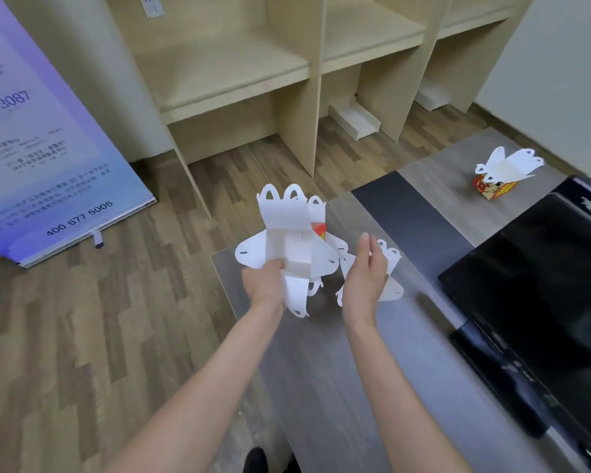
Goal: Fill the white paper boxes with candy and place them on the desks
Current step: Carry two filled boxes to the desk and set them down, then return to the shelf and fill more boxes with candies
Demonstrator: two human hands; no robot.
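My left hand grips an unfolded white paper box by its lower middle, holding it up over the near end of the grey desk. A red and yellow printed side shows at its right edge. My right hand hovers just to the right, fingers straight and apart, holding nothing. Behind that hand more flat white paper boxes lie on the desk, partly hidden. A folded box with a red printed base and open white flaps stands on the far part of the desk. No candy is visible.
A black monitor and its base fill the desk's right side. Light wooden cubicle desks line the far wall. A purple roll-up banner stands on the wooden floor at left. My shoe shows at the bottom.
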